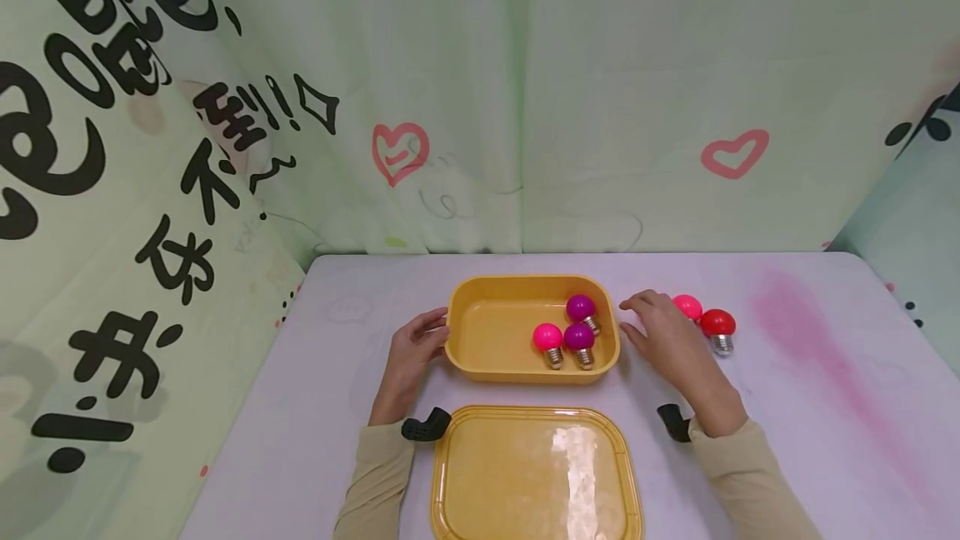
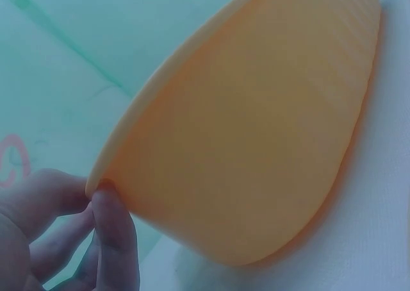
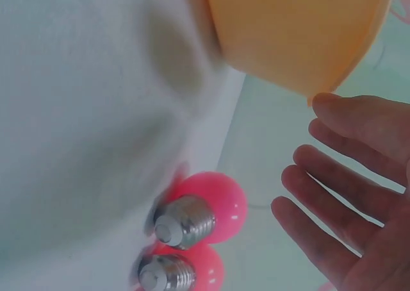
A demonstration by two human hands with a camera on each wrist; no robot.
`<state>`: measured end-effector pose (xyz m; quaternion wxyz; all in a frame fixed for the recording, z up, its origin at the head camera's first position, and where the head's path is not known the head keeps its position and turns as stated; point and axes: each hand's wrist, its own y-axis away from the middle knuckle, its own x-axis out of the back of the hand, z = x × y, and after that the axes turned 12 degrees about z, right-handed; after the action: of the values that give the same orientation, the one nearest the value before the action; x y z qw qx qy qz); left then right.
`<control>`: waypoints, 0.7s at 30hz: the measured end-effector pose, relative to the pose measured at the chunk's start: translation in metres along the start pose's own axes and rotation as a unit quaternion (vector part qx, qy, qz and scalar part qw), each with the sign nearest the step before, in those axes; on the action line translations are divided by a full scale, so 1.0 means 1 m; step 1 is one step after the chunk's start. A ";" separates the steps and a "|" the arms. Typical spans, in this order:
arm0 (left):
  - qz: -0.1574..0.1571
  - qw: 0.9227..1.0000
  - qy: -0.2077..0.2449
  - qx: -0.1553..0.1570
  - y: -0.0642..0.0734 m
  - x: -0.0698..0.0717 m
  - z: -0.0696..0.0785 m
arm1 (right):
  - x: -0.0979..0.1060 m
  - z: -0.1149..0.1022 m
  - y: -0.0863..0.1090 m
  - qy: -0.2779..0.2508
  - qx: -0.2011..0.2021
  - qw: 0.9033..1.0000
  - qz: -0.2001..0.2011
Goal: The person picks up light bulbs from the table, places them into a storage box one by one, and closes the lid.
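Observation:
A deep yellow plastic container (image 1: 487, 375) stands on the table, and my left hand (image 1: 411, 357) pinches its rim at the left end. Thumb and fingers (image 2: 115, 227) meet at that rim in the left wrist view. Inside, toward the right, lie a pink light bulb (image 1: 547, 337) and two purple light bulbs, one nearer (image 1: 578, 336) and one farther (image 1: 581, 307). By the container's right end, my right hand (image 1: 675, 348) has its fingers spread and holds nothing. Beyond that hand, a pink light bulb (image 1: 687, 306) and a red light bulb (image 1: 717, 322) lie on the table.
A shiny yellow lid (image 1: 510, 473) lies flat in front of the container, between the forearms. Pale cloth covers the table (image 1: 810, 457), with a pink stain at right. Curtains (image 1: 615, 90) with hearts and black lettering hang behind and at the sides.

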<state>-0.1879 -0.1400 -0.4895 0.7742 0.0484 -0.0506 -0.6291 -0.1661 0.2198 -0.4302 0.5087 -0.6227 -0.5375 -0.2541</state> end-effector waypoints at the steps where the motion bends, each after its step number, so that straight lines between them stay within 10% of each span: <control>1: 0.000 1.000 0.000 0.001 0.000 0.000 0.000 | -0.001 0.001 0.000 0.000 -0.001 1.000 -0.001; 21: 0.009 1.000 -0.012 -0.001 0.000 -0.001 0.000 | -0.010 0.022 -0.009 0.012 -0.021 1.000 0.003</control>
<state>-0.1878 -0.1392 -0.4895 0.7790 0.0391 -0.0597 -0.6230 -0.1820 0.2352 -0.4431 0.5027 -0.6317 -0.5238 -0.2717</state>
